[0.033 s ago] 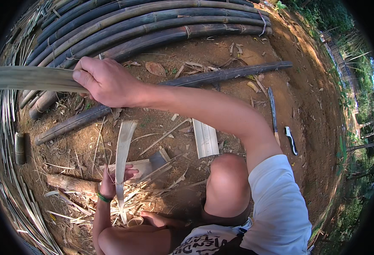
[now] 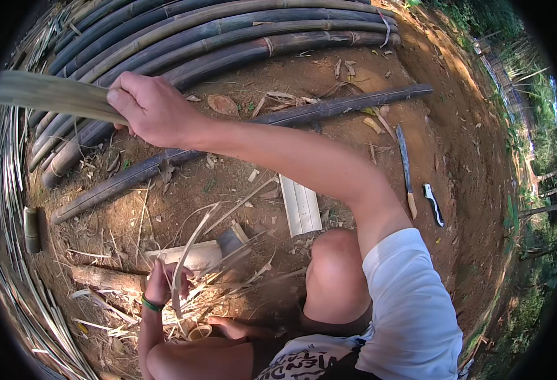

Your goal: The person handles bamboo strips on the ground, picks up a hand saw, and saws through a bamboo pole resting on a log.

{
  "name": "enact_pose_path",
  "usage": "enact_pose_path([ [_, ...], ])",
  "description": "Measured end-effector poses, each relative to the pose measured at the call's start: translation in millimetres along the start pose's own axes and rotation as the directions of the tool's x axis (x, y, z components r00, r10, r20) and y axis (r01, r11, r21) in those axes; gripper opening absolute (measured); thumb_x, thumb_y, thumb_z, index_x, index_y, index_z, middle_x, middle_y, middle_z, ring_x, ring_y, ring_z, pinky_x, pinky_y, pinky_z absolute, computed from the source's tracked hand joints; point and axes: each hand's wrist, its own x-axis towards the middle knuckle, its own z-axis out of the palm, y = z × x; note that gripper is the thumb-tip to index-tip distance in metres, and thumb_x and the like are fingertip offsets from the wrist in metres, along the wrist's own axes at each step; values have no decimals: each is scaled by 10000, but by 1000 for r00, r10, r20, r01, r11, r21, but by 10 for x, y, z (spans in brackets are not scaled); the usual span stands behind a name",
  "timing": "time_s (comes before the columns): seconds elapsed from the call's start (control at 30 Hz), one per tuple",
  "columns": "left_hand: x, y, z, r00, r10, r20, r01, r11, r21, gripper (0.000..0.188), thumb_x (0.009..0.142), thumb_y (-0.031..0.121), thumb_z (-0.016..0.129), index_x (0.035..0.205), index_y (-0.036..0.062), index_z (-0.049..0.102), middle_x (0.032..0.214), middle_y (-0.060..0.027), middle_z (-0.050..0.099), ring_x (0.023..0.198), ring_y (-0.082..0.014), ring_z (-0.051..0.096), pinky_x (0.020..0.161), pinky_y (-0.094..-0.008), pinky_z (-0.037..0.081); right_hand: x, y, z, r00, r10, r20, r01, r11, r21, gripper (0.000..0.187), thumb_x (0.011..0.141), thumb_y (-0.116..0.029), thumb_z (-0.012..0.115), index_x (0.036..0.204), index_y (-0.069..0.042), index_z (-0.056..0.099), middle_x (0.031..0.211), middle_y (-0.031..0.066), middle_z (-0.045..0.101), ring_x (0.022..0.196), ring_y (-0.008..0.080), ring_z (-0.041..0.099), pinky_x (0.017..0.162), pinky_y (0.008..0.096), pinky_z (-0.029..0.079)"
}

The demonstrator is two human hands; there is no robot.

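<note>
My right hand [image 2: 150, 109] reaches across to the upper left, its fingers closed round a wide, flat bamboo strip [image 2: 57, 95]. That strip runs out toward the left rim, where its far end is hidden. Low on the left, my left hand [image 2: 158, 282], with a green band at the wrist, has its fingers partly curled round a narrower, pale bamboo strip [image 2: 192, 244]. This strip rises past the fingers in a curve, seen nearly edge-on. Pale shavings and splinters [image 2: 193, 297] are heaped beside this hand. Behind it lies a pale split bamboo piece [image 2: 193, 256].
Dark bamboo poles [image 2: 228, 44] are stacked at the back; a single pole [image 2: 253, 149] crosses the dirt. At right lie a long machete [image 2: 405, 168] and a white-and-black folding knife [image 2: 433, 204]. A split bamboo section [image 2: 300, 206] rests near my knee. Thin strips [image 2: 6, 190] line the left.
The narrow strip at my left hand has turned from its broad face to nearly edge-on, its upper end lower. The left part of the strip in my right hand has risen slightly.
</note>
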Motion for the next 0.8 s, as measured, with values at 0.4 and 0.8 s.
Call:
enact_pose_path([
  [0.4,-4117,70,143,-466,363,-807,-105,882,458,725,987,801,359,959,126,624,662,5,505,498,-77,378,401,-237,292,-1073,673,-2332,952,23,-307,-171,870,-462,558,826,-550,828,975,-43,649,697,99,667,641,191,660,612,357,512],
  [0.8,-1164,496,742,-136,649,-748,117,760,639,699,1065,454,535,1603,67,311,1390,-221,616,1286,-308,620,1083,-425,543,-2778,780,-2537,956,283,-80,-262,694,-671,474,815,-432,859,998,-45,656,846,175,716,790,380,713,703,449,540],
])
